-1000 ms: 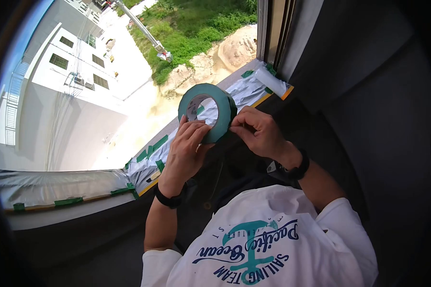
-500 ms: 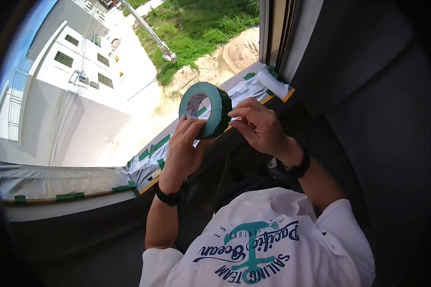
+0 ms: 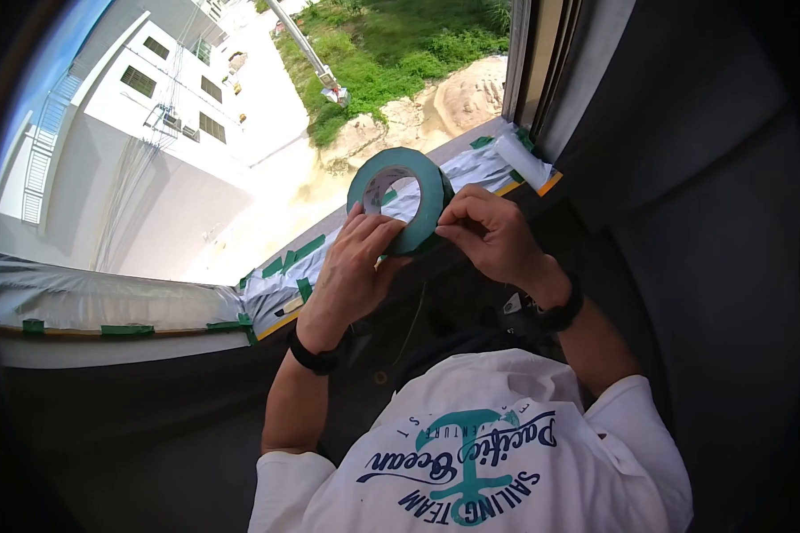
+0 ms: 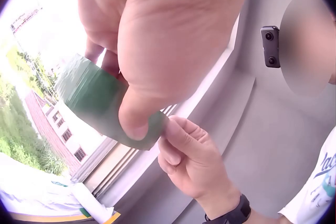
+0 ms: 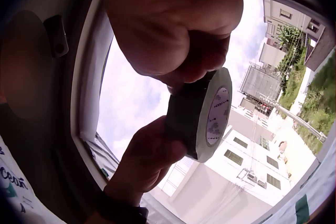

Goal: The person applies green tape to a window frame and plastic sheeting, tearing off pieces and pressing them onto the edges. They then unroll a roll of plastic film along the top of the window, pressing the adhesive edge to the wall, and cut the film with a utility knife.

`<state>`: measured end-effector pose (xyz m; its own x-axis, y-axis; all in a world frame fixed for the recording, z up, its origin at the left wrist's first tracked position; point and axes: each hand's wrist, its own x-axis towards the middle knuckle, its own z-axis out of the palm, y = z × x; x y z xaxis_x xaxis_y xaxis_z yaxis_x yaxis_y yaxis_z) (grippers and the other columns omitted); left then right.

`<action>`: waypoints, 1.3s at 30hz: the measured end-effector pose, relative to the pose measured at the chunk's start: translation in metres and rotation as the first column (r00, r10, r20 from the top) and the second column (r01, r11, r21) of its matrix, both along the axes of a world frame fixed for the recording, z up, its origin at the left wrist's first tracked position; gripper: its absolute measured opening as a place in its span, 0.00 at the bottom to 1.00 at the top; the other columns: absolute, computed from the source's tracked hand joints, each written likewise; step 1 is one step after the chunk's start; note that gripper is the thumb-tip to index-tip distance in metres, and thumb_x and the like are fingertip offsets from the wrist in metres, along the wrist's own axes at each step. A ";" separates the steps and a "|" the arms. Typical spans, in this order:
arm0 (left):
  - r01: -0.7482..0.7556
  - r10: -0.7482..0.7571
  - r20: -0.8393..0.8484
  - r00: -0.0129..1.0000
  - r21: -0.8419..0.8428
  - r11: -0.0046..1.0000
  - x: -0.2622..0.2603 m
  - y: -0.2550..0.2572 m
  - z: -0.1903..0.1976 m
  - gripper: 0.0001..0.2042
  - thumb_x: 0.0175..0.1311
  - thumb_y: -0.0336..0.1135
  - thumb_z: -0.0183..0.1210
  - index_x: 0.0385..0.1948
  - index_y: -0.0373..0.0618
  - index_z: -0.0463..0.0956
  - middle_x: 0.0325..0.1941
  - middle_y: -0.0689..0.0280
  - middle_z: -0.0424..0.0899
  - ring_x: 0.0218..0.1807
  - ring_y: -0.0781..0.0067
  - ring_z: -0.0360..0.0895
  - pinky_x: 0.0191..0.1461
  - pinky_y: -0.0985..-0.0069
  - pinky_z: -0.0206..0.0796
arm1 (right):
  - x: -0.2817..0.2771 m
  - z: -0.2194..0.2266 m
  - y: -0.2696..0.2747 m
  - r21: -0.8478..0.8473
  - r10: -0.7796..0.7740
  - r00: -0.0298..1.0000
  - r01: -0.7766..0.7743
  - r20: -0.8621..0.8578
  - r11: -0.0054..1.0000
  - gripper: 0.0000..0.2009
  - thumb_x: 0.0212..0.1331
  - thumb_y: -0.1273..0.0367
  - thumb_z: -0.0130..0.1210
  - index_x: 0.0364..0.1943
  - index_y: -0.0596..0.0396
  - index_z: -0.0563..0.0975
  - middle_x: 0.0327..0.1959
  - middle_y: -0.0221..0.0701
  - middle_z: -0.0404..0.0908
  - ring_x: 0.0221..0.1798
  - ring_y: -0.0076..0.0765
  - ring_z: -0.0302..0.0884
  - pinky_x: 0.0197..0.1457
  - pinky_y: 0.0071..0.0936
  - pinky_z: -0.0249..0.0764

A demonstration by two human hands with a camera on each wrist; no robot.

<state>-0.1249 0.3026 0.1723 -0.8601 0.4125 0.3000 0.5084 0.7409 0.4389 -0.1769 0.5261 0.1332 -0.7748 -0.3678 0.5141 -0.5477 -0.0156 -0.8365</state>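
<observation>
A roll of green tape (image 3: pixel 425 206) is held up in front of the window, its round side facing the head camera. My left hand (image 3: pixel 351 266) grips its lower left side, fingers over the core and thumb on the outer band, as the tape (image 4: pixel 100 100) shows in the left wrist view. At the roll's right edge, my right hand (image 3: pixel 498 235) has thumb and index finger pinched together on the tape. In the right wrist view the right hand (image 5: pixel 178 35) covers part of the roll (image 5: pixel 202 113); whether a tape end is lifted cannot be told.
Plastic film (image 3: pixel 307 271) with green tape strips covers the window sill. A rolled piece of film (image 3: pixel 523 162) lies by the window frame (image 3: pixel 542 71), and a brush-like tool (image 3: pixel 289 306) lies at the sill's near left corner. Buildings and greenery stand outside.
My right fingertips came slightly away from the roll's edge, then returned to it and closed together. The roll has turned a little and shifted right in the head view.
</observation>
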 end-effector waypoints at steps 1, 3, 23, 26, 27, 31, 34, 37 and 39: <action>-0.005 0.005 0.001 1.000 -0.001 1.000 0.001 0.000 0.000 0.17 0.57 0.30 0.66 0.49 0.43 0.74 0.45 0.59 0.80 0.53 0.48 0.77 0.72 0.50 0.60 | -0.003 0.000 0.001 0.045 0.024 0.998 -0.021 -0.067 0.999 0.05 0.57 0.78 0.64 0.33 0.59 0.77 0.31 0.35 0.76 0.30 0.36 0.78 0.30 0.28 0.72; -0.003 0.000 0.079 0.997 0.042 0.999 0.001 -0.001 0.001 0.18 0.56 0.31 0.66 0.48 0.42 0.75 0.44 0.58 0.80 0.52 0.48 0.77 0.73 0.50 0.59 | -0.005 0.000 0.002 0.091 0.054 0.990 -0.042 -0.134 0.995 0.06 0.58 0.78 0.63 0.33 0.59 0.76 0.31 0.35 0.76 0.30 0.39 0.78 0.30 0.30 0.72; -0.051 0.054 0.195 0.979 -0.019 0.999 -0.001 0.006 -0.020 0.17 0.60 0.38 0.65 0.45 0.39 0.75 0.37 0.54 0.79 0.45 0.46 0.77 0.50 0.61 0.68 | -0.013 -0.028 0.004 0.114 0.045 0.963 -0.077 0.265 0.990 0.15 0.52 0.78 0.66 0.41 0.57 0.71 0.27 0.29 0.78 0.29 0.26 0.79 0.32 0.24 0.73; -0.064 0.082 0.218 0.972 -0.088 0.994 -0.002 0.007 -0.018 0.18 0.59 0.40 0.66 0.45 0.38 0.75 0.37 0.52 0.79 0.46 0.46 0.77 0.51 0.62 0.68 | -0.020 -0.030 0.002 0.090 0.102 0.936 -0.140 0.338 0.986 0.12 0.54 0.76 0.65 0.39 0.60 0.75 0.27 0.32 0.79 0.29 0.30 0.79 0.34 0.27 0.73; -0.082 0.112 0.259 0.959 -0.124 0.989 -0.002 0.008 -0.017 0.19 0.59 0.41 0.66 0.45 0.38 0.75 0.38 0.51 0.80 0.47 0.45 0.77 0.51 0.62 0.68 | -0.023 -0.030 0.002 0.092 0.101 0.935 -0.140 0.340 0.986 0.12 0.54 0.76 0.65 0.39 0.60 0.75 0.27 0.32 0.79 0.29 0.30 0.79 0.34 0.27 0.73; -0.172 0.177 0.452 0.875 -0.052 0.984 -0.004 0.006 -0.018 0.19 0.58 0.40 0.66 0.46 0.37 0.75 0.40 0.52 0.81 0.47 0.54 0.79 0.52 0.67 0.68 | -0.028 -0.019 0.006 0.331 0.106 0.922 -0.238 0.372 0.913 0.08 0.57 0.71 0.63 0.34 0.63 0.78 0.28 0.39 0.81 0.31 0.37 0.80 0.37 0.33 0.73; -0.150 -0.021 0.586 0.810 0.243 0.958 -0.003 -0.009 -0.035 0.21 0.58 0.40 0.65 0.47 0.34 0.76 0.41 0.49 0.83 0.42 0.51 0.80 0.46 0.65 0.70 | -0.034 -0.018 0.009 0.376 0.121 0.901 -0.292 0.417 0.880 0.08 0.57 0.70 0.62 0.33 0.62 0.79 0.29 0.42 0.82 0.33 0.41 0.81 0.38 0.35 0.73; -0.096 -0.237 0.577 0.781 0.485 0.869 -0.001 -0.016 -0.053 0.23 0.59 0.39 0.63 0.52 0.33 0.75 0.37 0.49 0.83 0.39 0.53 0.81 0.43 0.67 0.69 | -0.039 -0.016 0.013 0.440 0.127 0.908 -0.312 0.400 0.842 0.08 0.57 0.70 0.63 0.34 0.62 0.79 0.29 0.43 0.82 0.35 0.43 0.81 0.40 0.37 0.73; -0.133 -0.206 0.694 0.690 0.401 0.906 -0.001 -0.015 -0.048 0.27 0.61 0.45 0.64 0.55 0.33 0.74 0.38 0.47 0.83 0.41 0.51 0.81 0.44 0.65 0.70 | -0.040 -0.012 0.017 0.490 0.125 0.915 -0.315 0.383 0.813 0.08 0.57 0.70 0.63 0.34 0.62 0.79 0.29 0.43 0.82 0.35 0.44 0.81 0.40 0.38 0.73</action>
